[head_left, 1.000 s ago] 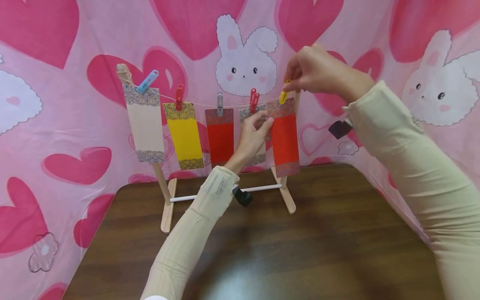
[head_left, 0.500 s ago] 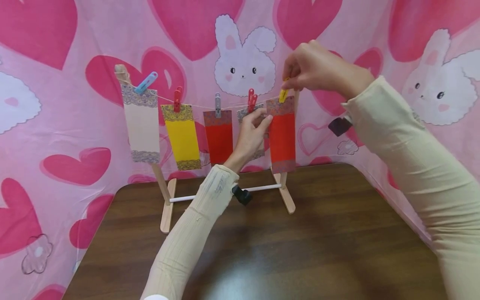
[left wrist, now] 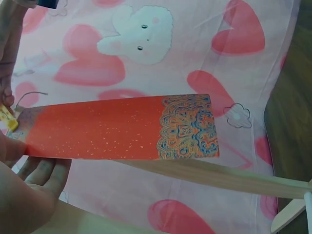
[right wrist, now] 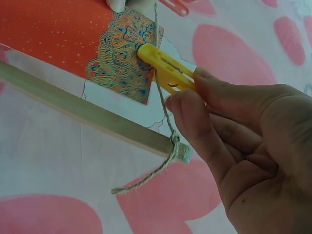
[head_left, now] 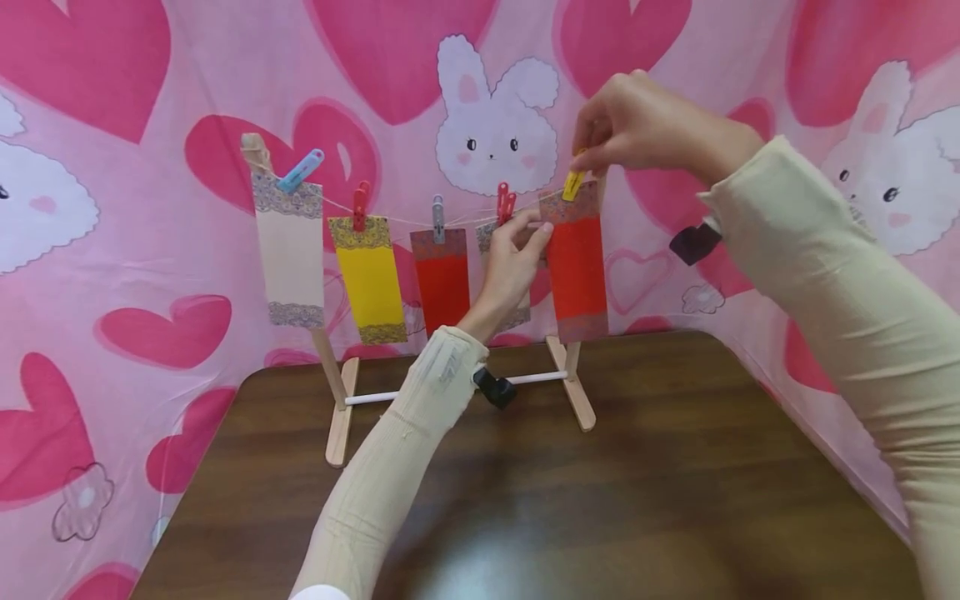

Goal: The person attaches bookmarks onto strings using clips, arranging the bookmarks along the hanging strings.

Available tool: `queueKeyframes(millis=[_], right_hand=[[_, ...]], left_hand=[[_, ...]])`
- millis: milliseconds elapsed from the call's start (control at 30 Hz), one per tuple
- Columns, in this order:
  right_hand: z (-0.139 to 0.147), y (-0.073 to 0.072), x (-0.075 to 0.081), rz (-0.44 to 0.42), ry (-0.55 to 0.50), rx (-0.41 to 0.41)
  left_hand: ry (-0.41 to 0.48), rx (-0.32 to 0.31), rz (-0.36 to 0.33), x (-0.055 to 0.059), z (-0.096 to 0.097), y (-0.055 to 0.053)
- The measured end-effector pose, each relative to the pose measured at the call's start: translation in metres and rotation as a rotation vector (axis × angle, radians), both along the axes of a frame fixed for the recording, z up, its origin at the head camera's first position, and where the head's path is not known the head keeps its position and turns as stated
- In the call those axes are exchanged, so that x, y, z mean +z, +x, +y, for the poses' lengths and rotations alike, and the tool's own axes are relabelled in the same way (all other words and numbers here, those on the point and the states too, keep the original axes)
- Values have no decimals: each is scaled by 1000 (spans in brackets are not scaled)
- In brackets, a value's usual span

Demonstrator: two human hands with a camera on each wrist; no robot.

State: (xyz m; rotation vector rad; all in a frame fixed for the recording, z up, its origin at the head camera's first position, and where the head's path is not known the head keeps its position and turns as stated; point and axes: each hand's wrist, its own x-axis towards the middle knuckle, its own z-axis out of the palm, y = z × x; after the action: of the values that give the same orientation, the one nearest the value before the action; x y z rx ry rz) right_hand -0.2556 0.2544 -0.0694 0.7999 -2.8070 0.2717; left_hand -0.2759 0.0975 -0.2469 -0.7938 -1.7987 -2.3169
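A red card [head_left: 576,267] with patterned ends hangs at the right end of a string. My left hand [head_left: 513,258] pinches its left edge near the top, thumb in front and fingers behind. My right hand [head_left: 637,125] pinches the handles of a yellow clothespin [right wrist: 168,68] between thumb and fingers. In the right wrist view, the clothespin's tip lies over the card's patterned top edge, and the twine [right wrist: 163,105] runs beneath the clothespin. Behind my left hand, another card [head_left: 517,310] is partly hidden.
Along the string hang a cream card [head_left: 291,258], a yellow card [head_left: 371,283] and another red card [head_left: 441,287], each under a clothespin. The wooden stand [head_left: 341,425] with its white crossbar [head_left: 371,398] stands on the brown table [head_left: 600,500], before a pink curtain [head_left: 247,67].
My right hand has risen slightly with the yellow clothespin and the right-hand red card. My left hand keeps its pinch on the card's edge. The head view has shifted slightly.
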Motion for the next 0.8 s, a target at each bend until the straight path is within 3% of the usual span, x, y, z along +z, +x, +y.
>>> queueKeyframes(millis=[333,600,800], right_hand=[[11,-6,-3,-45,-164,-50],[4,-6,-6,-44,-140,-61],[1,5,-20,70,-134,-68]], left_hand=[[5,22,-31,1,-3,-2],[37,28,-45,3,-7,-1],[-13,60,-33,-6,-12,2]])
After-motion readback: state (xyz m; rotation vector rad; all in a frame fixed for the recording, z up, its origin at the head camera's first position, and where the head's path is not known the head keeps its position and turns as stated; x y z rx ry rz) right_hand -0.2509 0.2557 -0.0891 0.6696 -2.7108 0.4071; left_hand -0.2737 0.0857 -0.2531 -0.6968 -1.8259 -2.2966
